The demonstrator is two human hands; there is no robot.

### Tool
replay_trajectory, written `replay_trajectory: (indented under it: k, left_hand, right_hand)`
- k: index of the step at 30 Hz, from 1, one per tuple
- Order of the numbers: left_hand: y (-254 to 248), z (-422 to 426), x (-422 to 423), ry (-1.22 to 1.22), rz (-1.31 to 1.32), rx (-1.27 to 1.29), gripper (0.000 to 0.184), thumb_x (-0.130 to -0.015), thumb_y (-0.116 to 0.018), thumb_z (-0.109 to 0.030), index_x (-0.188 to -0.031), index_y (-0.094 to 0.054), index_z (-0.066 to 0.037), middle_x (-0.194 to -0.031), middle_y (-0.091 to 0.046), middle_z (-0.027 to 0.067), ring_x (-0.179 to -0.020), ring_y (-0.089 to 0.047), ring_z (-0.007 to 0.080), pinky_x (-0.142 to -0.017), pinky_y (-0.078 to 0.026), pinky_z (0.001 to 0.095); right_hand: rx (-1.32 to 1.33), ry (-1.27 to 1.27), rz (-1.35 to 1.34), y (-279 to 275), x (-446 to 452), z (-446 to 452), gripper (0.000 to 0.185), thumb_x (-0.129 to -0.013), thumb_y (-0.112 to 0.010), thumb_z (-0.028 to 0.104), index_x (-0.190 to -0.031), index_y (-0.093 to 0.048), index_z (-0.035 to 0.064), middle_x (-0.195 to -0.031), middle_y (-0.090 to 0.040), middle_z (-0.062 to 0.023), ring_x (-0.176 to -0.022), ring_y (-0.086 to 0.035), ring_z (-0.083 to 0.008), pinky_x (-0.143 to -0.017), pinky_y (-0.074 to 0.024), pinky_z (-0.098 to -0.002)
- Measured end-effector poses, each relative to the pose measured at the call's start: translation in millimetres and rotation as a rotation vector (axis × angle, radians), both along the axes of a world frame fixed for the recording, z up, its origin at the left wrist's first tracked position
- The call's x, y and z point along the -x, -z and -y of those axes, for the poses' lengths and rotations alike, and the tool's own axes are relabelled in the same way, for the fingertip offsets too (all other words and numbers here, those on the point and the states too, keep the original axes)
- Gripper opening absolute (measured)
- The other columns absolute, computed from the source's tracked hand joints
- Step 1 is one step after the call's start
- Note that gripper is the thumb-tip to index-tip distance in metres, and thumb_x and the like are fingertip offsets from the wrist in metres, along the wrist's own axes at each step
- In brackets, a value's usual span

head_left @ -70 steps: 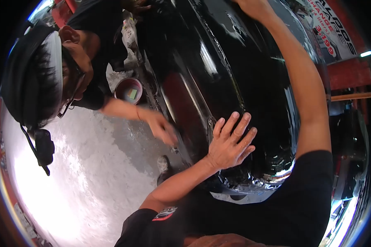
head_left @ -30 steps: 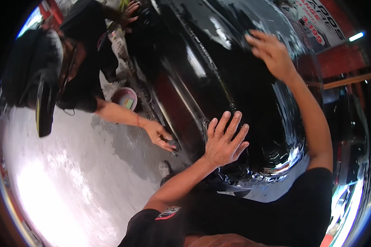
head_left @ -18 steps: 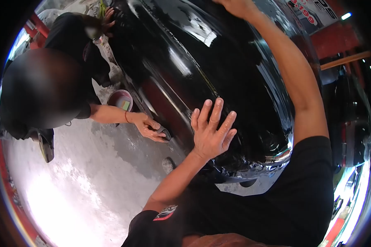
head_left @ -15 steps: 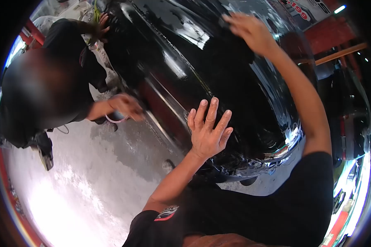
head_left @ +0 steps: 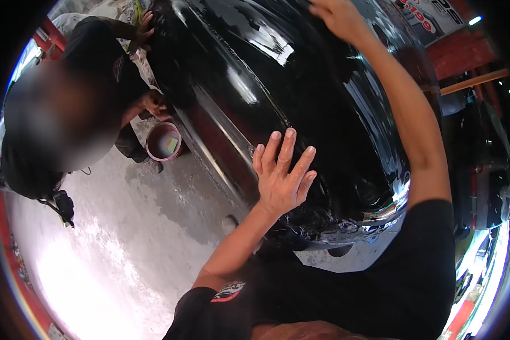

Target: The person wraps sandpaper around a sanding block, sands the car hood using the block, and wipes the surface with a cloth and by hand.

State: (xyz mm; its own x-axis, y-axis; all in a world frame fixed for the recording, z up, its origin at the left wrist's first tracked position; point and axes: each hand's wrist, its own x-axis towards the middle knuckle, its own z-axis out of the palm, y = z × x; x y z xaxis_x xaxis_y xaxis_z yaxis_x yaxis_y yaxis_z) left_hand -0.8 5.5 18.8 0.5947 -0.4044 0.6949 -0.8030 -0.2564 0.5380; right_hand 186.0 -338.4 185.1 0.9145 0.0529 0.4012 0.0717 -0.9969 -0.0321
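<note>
A grey concrete floor [head_left: 136,215], brightly lit at the lower left and darker in a patch nearer the middle, spreads beside a glossy black car body [head_left: 323,119], seen from above through a round, wide lens. The car body fills the centre, with pale reflections and a long seam running down it. The wearer, in a black shirt [head_left: 334,300], leans over its near end. The left hand [head_left: 280,184] lies palm down on the car body, its fingers spread, near the lower end of the seam. The right hand [head_left: 337,20] reaches to the far part of the car body at the top edge; its fingertips are too unclear to tell whether it grips anything. At the left, a co-worker [head_left: 68,113] in dark clothing has one hand at the car's far left edge and the other just above a reddish bucket [head_left: 151,136] holding a yellow-green block [head_left: 171,145]. At the upper right hang a printed sign [head_left: 433,20] and, below it, a red panel [head_left: 459,51]
</note>
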Motion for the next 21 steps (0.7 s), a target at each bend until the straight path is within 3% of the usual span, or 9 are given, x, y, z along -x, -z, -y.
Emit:
replay_trajectory:
  k: [2,4,8,9,11,14,17,21]
  left_hand:
    - [-7,0,-2,0.020,-0.010,0.016,0.041,-0.106,-0.051,-0.043,-0.132,-0.071,-0.019,-0.158,-0.048,0.0176,-0.150,-0.037,0.0358,-0.122,-0.017,0.0487]
    - [-10,-2,-4,0.034,-0.019,0.003,0.041,-0.106,-0.052,-0.044,-0.134,-0.070,-0.019,-0.157,-0.049,0.0177,-0.149,-0.038,0.0355,-0.122,-0.018,0.0485]
    - [-11,-6,-7,0.034,-0.038,0.007,0.043,-0.106,-0.051,-0.045,-0.138,-0.067,-0.021,-0.157,-0.049,0.0171,-0.149,-0.039,0.0359,-0.122,-0.018,0.0482]
    - [-9,-5,-7,0.029,-0.039,0.016,0.042,-0.106,-0.052,-0.044,-0.138,-0.067,-0.021,-0.158,-0.049,0.0166,-0.148,-0.039,0.0363,-0.122,-0.019,0.0488]
    - [-10,-7,-10,0.022,-0.037,0.028,0.042,-0.105,-0.053,-0.043,-0.138,-0.066,-0.020,-0.158,-0.049,0.0154,-0.148,-0.039,0.0369,-0.122,-0.019,0.0498]
    - [-7,-9,-3,0.026,-0.034,0.027,0.041,-0.105,-0.055,-0.041,-0.137,-0.066,-0.019,-0.158,-0.050,0.0134,-0.149,-0.038,0.0375,-0.122,-0.019,0.0509]
    - [-9,-7,-4,0.035,-0.042,0.006,0.043,-0.103,-0.056,-0.041,-0.136,-0.066,-0.014,-0.156,-0.051,0.0126,-0.149,-0.037,0.0378,-0.122,-0.018,0.0520]
    - [-3,5,-6,0.046,-0.046,-0.056,0.061,-0.102,-0.054,-0.049,-0.146,-0.056,-0.008,-0.162,-0.043,0.0142,-0.154,-0.029,0.0384,-0.123,-0.015,0.0550]
  right_hand:
    - [0.159,-0.109,0.103,-4,77,-42,0.036,-0.098,-0.067,0.021,-0.133,-0.070,0.0131,-0.136,-0.066,-0.0187,-0.124,-0.063,-0.0354,-0.106,-0.0482,-0.0394]
    - [0.031,-0.140,0.028,-8,135,-70,0.037,-0.098,-0.066,0.020,-0.134,-0.071,0.0184,-0.136,-0.067,-0.0161,-0.117,-0.064,-0.0362,-0.105,-0.0482,-0.0435]
    - [-0.010,-0.140,0.070,-4,87,-68,0.036,-0.097,-0.067,0.021,-0.134,-0.071,0.0187,-0.134,-0.067,-0.0168,-0.116,-0.065,-0.0361,-0.104,-0.0485,-0.0423]
    - [0.110,-0.207,0.139,-5,50,-62,0.036,-0.098,-0.067,0.022,-0.133,-0.071,0.0182,-0.134,-0.067,-0.0176,-0.116,-0.066,-0.0359,-0.104,-0.0484,-0.0434]
    - [0.115,-0.210,0.142,-8,-30,-53,0.036,-0.099,-0.066,0.025,-0.132,-0.070,0.0125,-0.126,-0.071,-0.0161,-0.118,-0.066,-0.0361,-0.103,-0.0482,-0.0406]
    - [0.079,-0.154,0.137,-16,-63,-72,0.034,-0.095,-0.067,0.024,-0.125,-0.073,0.0075,-0.120,-0.072,-0.0198,-0.115,-0.067,-0.0389,-0.102,-0.0499,-0.0433]
    - [0.135,-0.087,0.130,-20,-51,-82,0.034,-0.093,-0.068,0.023,-0.120,-0.074,0.0042,-0.114,-0.073,-0.0228,-0.111,-0.067,-0.0409,-0.099,-0.0515,-0.0454]
    - [0.095,-0.045,0.047,-10,44,-104,0.033,-0.092,-0.067,0.023,-0.119,-0.075,0.0060,-0.113,-0.072,-0.0207,-0.106,-0.067,-0.0395,-0.096,-0.0522,-0.0457]
